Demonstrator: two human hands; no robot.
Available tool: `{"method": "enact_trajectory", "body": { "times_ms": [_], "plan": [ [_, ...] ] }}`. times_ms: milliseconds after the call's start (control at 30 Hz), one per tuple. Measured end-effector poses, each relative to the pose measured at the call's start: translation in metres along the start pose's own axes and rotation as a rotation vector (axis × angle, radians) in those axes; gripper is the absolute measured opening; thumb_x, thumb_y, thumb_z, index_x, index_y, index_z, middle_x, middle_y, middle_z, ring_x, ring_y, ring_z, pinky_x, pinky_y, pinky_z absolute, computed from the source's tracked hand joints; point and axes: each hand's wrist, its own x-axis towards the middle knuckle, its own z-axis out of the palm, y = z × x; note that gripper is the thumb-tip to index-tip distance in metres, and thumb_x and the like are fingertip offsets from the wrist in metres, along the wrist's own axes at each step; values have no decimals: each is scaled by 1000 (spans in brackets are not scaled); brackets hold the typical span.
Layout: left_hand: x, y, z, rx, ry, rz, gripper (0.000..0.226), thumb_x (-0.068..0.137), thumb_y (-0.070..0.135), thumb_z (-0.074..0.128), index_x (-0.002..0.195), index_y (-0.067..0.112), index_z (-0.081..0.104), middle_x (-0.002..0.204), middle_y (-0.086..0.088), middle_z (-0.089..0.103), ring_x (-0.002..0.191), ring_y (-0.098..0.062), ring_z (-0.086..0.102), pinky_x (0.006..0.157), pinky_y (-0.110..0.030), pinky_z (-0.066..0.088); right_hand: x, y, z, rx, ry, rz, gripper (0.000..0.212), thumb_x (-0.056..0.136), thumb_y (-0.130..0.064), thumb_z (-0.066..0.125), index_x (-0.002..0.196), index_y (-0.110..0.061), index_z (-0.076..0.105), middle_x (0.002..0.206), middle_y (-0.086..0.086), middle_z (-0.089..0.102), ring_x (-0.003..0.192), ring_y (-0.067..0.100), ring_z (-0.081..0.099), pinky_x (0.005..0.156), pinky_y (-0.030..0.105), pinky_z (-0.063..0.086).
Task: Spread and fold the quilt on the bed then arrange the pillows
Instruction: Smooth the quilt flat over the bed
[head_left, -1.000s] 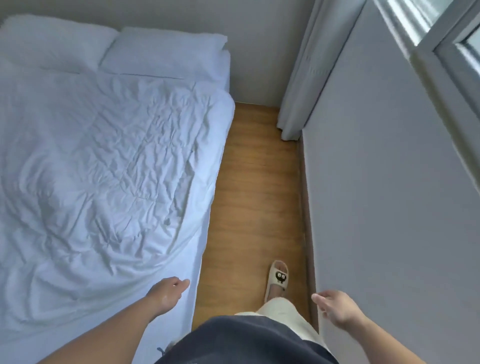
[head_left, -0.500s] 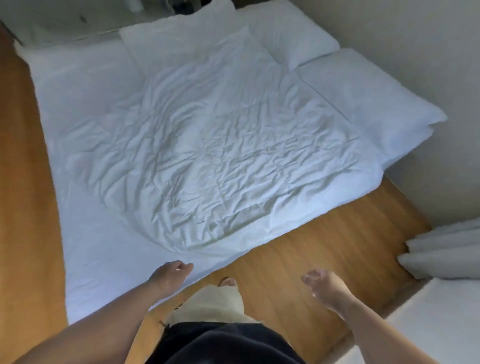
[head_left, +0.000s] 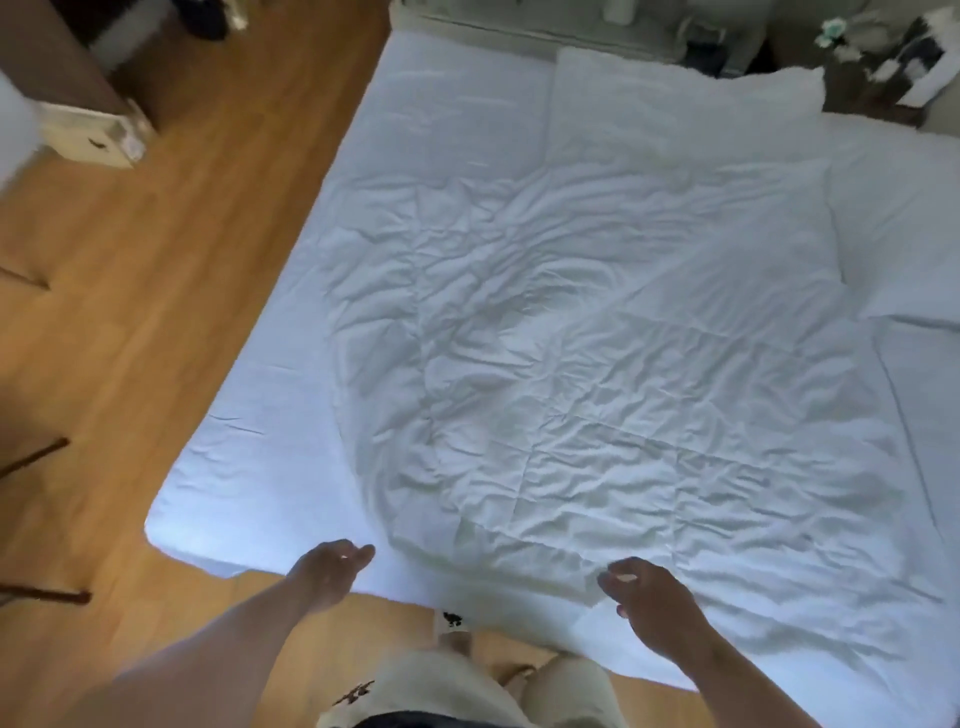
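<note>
**Hands over a rumpled quilt**

Wood floor (head_left: 156, 312) along the left of frame. Lower centre-left: left hand (head_left: 327, 571), fingers loosely curled, empty, above the bed (head_left: 249, 467) edge. Centre: white quilt (head_left: 597, 389), wrinkled, spread flat. Lower centre-right: right hand (head_left: 649, 608), half-curled, empty, over the quilt's near edge. Far right: pillow (head_left: 909, 234).
</note>
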Motion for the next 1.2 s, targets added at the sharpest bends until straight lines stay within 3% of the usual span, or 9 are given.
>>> {"method": "enact_trajectory", "body": {
  "times_ms": [67,267,433,533,633,733,900,1033,1200],
  "plan": [
    [10,-4,4,-38,26,-32,34,95,57,44,109,31,60,118,3,69,105,-18,65,88,-30,47,19,-16,-21,-35,-35,-18,20,93,-42,64,109,-34,58,102,-3,70,94,19,66,80,29,51],
    [21,26,5,-245,171,-205,23,93,59,52,96,37,62,112,0,68,97,-18,63,77,-28,43,122,-77,-64,-321,-85,-238,29,91,-47,64,117,-36,61,111,-8,68,115,14,61,85,24,38],
    [73,63,-11,-314,259,-224,43,96,57,47,128,29,53,127,1,63,106,-20,59,86,-28,41,217,-147,-53,-552,-110,-514,44,93,-46,59,134,-32,54,130,-5,60,114,12,60,97,27,45],
    [120,82,-32,-311,374,-177,51,96,55,47,138,27,46,130,-4,56,118,-22,55,92,-30,39,266,-197,-20,-645,-108,-731,48,97,-43,55,142,-30,47,142,-7,50,126,11,54,102,28,45],
    [173,92,-52,-257,500,-164,60,96,57,45,146,26,36,136,-8,49,125,-24,51,101,-35,40,308,-245,24,-797,0,-985,59,95,-48,54,149,-28,41,156,-4,36,143,17,34,110,33,40],
    [230,97,-75,-245,601,-174,74,93,62,45,151,23,22,145,-12,38,130,-33,45,105,-46,41,347,-281,64,-832,135,-1142,72,88,-57,55,152,-29,37,160,2,33,146,25,33,111,41,39],
    [306,107,-94,-441,708,-181,97,83,70,57,153,19,13,142,-15,40,130,-37,43,103,-47,41,398,-287,107,-904,173,-1019,87,73,-76,22,149,-38,39,153,-7,42,140,20,41,109,45,37],
    [327,122,-75,-693,716,-82,78,85,51,68,145,16,31,128,-12,60,118,-34,56,86,-32,43,409,-290,114,-902,150,-1005,71,79,-76,44,141,-41,43,141,-12,50,127,17,51,102,43,43],
    [295,149,-38,-479,752,251,70,91,43,59,152,32,27,138,4,56,125,-23,53,103,-31,43,381,-369,91,-323,10,-876,70,81,-63,68,140,-32,48,125,-8,60,98,10,64,91,30,51]
  ]
}}
